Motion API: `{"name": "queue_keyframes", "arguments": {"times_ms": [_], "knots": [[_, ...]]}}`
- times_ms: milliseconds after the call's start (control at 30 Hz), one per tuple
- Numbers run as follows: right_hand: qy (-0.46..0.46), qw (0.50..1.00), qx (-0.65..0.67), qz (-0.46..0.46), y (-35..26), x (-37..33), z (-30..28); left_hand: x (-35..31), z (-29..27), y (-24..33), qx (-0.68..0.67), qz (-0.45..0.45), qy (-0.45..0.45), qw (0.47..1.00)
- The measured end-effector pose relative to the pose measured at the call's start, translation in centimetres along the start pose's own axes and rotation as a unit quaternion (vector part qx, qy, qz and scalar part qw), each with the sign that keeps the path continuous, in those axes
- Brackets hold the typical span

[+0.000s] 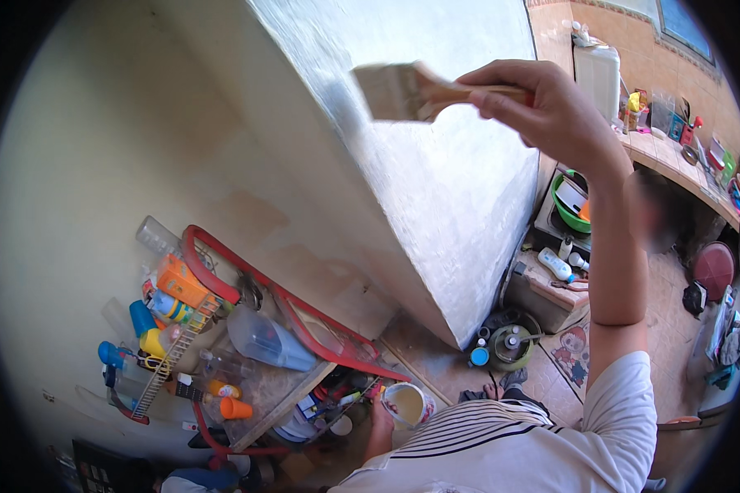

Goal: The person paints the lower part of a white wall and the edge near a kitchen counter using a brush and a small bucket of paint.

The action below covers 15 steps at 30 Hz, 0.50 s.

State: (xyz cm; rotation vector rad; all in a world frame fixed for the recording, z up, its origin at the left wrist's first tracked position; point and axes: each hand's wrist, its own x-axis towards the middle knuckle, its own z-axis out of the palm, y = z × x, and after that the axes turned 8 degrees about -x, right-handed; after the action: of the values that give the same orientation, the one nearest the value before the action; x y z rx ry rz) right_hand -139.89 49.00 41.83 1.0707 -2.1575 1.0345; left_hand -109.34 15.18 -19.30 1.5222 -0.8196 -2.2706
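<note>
Across the upper middle, white wall: its pale, streaky face (469, 205) meets a beige wall (123, 131) along a slanting corner.
Red-framed rack: at lower left, its curved frame (222, 290) stands among bottles, cups and an orange box (181, 279).
White bucket: near the lower edge, the open bucket (428, 404) contains pale liquid.
Left hand: low beside the bucket (380, 427), at its rim; whether its fingers grip it, I cannot tell.
Right hand: raised, fingers (501, 107) closed around the brush handle (543, 111).
Paintbrush: before the white wall, bristles (390, 92) leftward; contact unclear.
</note>
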Motion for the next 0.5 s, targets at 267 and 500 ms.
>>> {"name": "queue_keyframes", "arguments": {"times_ms": [267, 500], "knots": [[0.031, 0.999, -0.019, -0.035, 1.2, 3.2, 0.2, -0.1, 0.2, -0.1, 0.003, 0.007, 0.009, 1.000], [0.066, 0.996, -0.065, 0.003, 2.5, 4.3, -2.1, -0.2, 0.2, -0.1, -0.002, 0.003, 0.005, 1.000]]}}
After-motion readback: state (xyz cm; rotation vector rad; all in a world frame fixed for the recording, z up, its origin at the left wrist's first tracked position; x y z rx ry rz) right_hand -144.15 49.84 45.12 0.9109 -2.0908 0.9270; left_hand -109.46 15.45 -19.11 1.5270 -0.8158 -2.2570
